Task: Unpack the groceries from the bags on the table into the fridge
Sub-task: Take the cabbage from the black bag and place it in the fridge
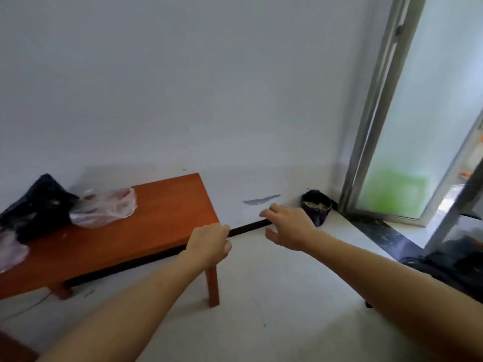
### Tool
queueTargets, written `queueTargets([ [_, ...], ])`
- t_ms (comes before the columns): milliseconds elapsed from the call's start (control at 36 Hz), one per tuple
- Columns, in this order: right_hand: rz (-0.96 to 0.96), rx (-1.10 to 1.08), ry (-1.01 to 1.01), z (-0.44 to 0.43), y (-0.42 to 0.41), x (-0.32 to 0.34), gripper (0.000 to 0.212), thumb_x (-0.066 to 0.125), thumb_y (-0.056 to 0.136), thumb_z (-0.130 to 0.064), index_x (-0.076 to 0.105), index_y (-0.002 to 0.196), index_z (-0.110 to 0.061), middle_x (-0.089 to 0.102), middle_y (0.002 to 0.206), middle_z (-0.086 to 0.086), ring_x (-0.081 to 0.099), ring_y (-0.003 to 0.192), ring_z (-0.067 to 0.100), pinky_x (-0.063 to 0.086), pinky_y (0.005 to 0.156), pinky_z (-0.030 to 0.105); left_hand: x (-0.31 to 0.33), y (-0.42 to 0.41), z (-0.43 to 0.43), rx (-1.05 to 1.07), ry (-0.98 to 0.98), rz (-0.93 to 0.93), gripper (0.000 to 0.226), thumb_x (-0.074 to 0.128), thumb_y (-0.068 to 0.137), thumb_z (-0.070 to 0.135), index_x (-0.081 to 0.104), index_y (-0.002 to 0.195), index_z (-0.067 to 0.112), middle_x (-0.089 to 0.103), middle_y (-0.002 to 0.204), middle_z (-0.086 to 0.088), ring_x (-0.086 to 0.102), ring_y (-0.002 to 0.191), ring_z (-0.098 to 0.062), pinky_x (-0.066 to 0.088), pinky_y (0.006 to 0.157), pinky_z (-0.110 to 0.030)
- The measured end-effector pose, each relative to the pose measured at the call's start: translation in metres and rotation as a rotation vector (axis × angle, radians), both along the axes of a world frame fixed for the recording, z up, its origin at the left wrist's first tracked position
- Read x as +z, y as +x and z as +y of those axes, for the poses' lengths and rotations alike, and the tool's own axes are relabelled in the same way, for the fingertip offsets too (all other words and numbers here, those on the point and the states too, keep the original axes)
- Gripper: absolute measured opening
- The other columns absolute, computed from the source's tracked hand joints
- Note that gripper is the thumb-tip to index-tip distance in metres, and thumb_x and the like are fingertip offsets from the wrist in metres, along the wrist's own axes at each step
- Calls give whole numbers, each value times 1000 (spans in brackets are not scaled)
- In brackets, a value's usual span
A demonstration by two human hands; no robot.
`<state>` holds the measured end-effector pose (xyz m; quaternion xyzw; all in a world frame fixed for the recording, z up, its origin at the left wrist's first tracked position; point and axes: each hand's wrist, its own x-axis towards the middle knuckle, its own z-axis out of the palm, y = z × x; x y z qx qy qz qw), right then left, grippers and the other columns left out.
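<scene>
On the left side of the room, against a white wall [183, 87], stands a low reddish-brown table [170, 205], and the groceries are at its far left end: a black bag [39, 205] slumped near the wall, a clear plastic bag [104, 207] with pinkish contents lying against it on the right, and a second clear bag [11, 252] cut off by the left edge of the view (what is inside it is too blurred to tell). Both bare arms reach forward over the pale floor [261, 296], well apart from the bags. The left hand [209, 244] hangs above the table's near right corner, seen from the back, its fingers loosely curled under and gripping nothing. The right hand [290, 227] is out beyond the table's end, palm down, fingers relaxed and slightly bent with the thumb held apart; it too holds nothing. In the corner behind it, a small dark bin [315, 207] sits on the floor. To the right, a frosted glass door [418, 126] in a metal frame stands ajar, and a dark bundle [457, 262] lies on the floor near it.
</scene>
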<state>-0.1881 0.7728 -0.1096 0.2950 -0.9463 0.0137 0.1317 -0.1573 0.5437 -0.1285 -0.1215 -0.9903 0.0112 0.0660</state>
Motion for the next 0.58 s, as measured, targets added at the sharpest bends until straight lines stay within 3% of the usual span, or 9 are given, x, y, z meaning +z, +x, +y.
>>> queueTargets([
  [111,-14,134,13,-86,-29,-2,43,50,95,-41,50,134,-21,57,124,0,59,108,20,51,82,34,-7,4,-80,140,11,-22,15,46,93,32,48,83,21,57,84,2,57,72,-19,49,65,-35],
  [222,-53,244,40,-162,-59,-7,35,51,93,-38,51,122,-20,56,114,1,60,101,23,50,75,35,-16,6,-146,281,-4,-65,15,44,94,31,52,92,18,58,91,0,57,79,-22,42,63,-34],
  [389,-57,419,93,-271,-106,-17,45,57,89,-35,48,131,-25,54,121,1,58,108,24,50,76,37,-29,-6,-229,470,-1,-69,18,44,94,30,57,98,18,61,96,0,60,85,-24,48,68,-37],
  [583,-98,587,137,-385,-162,-20,43,52,93,-38,48,134,-26,54,126,1,57,112,23,53,82,40,-33,-27,-308,663,33,-59,19,44,95,32,56,98,18,59,97,0,60,87,-23,43,67,-34],
])
